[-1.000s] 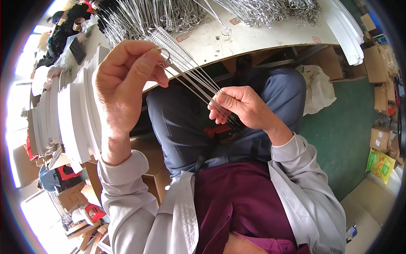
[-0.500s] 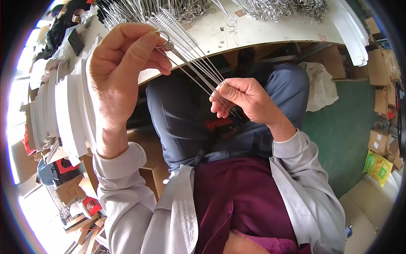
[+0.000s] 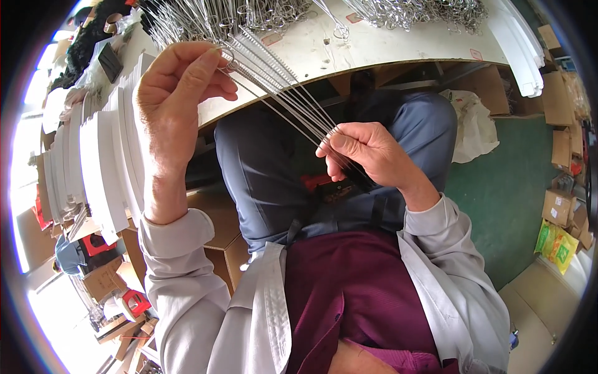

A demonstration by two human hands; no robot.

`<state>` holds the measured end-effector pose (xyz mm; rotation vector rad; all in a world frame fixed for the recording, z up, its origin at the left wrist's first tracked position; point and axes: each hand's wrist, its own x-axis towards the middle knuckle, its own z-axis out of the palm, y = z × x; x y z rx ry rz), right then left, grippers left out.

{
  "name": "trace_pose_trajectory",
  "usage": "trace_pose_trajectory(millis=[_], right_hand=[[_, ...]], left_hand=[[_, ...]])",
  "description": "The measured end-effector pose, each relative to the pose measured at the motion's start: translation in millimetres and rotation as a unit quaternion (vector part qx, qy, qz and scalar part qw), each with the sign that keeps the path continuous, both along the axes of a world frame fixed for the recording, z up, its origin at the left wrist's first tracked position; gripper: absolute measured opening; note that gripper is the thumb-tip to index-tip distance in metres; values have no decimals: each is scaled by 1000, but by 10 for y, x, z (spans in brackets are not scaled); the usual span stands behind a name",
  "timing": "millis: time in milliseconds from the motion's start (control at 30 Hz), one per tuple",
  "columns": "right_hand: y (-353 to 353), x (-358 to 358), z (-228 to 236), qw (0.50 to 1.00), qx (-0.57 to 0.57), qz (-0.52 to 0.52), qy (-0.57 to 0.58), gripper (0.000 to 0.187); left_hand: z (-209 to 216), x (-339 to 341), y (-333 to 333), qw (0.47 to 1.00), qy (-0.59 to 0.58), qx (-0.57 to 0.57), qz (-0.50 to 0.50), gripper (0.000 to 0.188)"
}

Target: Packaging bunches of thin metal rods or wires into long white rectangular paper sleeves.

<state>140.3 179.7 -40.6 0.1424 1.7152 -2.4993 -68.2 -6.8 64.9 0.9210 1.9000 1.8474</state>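
Note:
My right hand (image 3: 370,153) is closed round the lower part of a bundle of thin twisted-wire brushes (image 3: 293,96), above my lap. Pale bristled lengths show at the bundle's upper end, and dark ends stick out below the fingers. My left hand (image 3: 180,87), raised at the table's near edge, pinches a small metal ring (image 3: 229,59) between thumb and fingers. That ring sits at the upper ends of some of the bundle's wires; whether they are threaded on it I cannot tell.
On the white table (image 3: 367,53) lie a heap of wire brushes (image 3: 205,22) at the back left and a pile of looped wire ends (image 3: 417,12) at the back right. White strips (image 3: 103,168) stack up at my left. Cardboard boxes (image 3: 557,209) line the right side.
My left hand has shifted slightly left and down with the ring. My right hand has moved a little to the right and down, still holding the bundle.

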Motion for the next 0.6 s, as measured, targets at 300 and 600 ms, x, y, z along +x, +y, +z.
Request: trace_pose_trajectory(millis=[300,600], right_hand=[[15,-10,14,999,52,0,-16,40],[24,-1,-5,997,73,1,-18,43]], left_hand=[[-82,-51,-21,999,23,-28,41,17],[-172,-93,-27,996,21,-54,67,19]])
